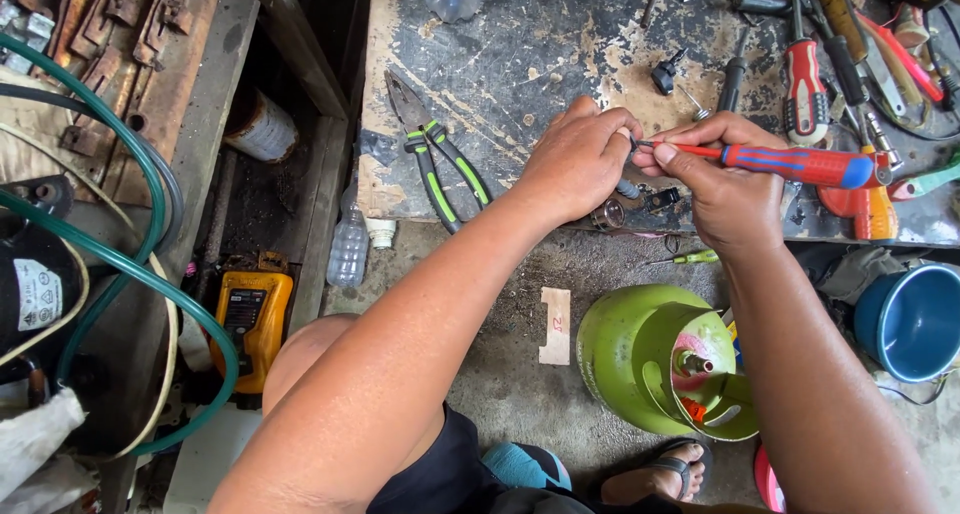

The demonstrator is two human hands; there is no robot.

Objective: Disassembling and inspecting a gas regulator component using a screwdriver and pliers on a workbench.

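We see the right hand [728, 179] gripping a red-and-blue screwdriver [790, 162], tip at a small part pinched in the left hand [578, 159], over the workbench [520, 54] edge near pliers [435, 154].

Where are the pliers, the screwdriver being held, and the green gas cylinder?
pliers [440, 169], head view, on the green-and-black handles.
screwdriver [790, 162], head view, on its red-and-blue handle.
gas cylinder [620, 349], head view, on its green side wall.

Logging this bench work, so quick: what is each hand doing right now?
Left hand: closed, pinching a small part, mostly hidden by the fingers.
Right hand: closed on a screwdriver, tip at the left fingers.
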